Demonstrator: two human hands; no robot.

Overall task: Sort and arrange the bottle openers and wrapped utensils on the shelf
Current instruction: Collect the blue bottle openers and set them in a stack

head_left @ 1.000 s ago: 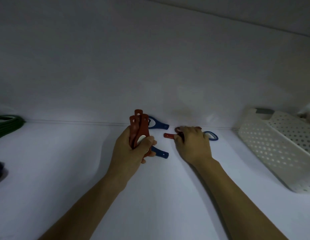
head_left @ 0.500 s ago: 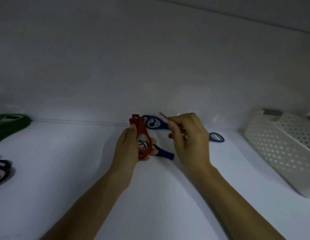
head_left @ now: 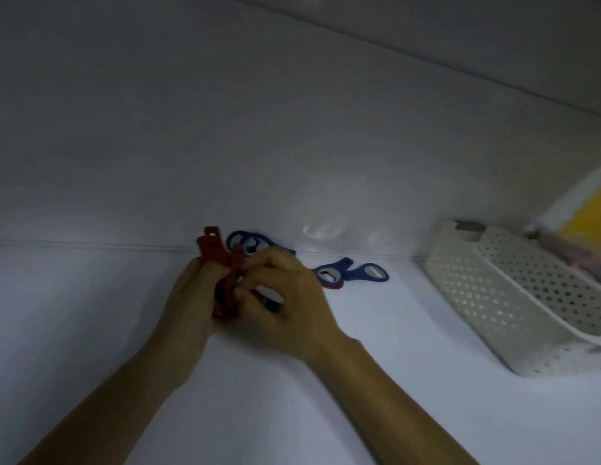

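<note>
At the back edge of the white shelf (head_left: 393,380), the left hand (head_left: 191,297) and right hand (head_left: 285,307) together clasped upright flat red plastic bottle openers (head_left: 213,250); loose blue plastic openers (head_left: 356,273) lay just rightward, nearer the right hand.

Both grips meet in front of me, bare forearms converging from below.
My left grip (head_left: 191,297) curls round the red bottle openers (head_left: 214,251); my right grip (head_left: 289,310) sits knuckles-up against it, its bent fingers pinching the same stack.
</note>
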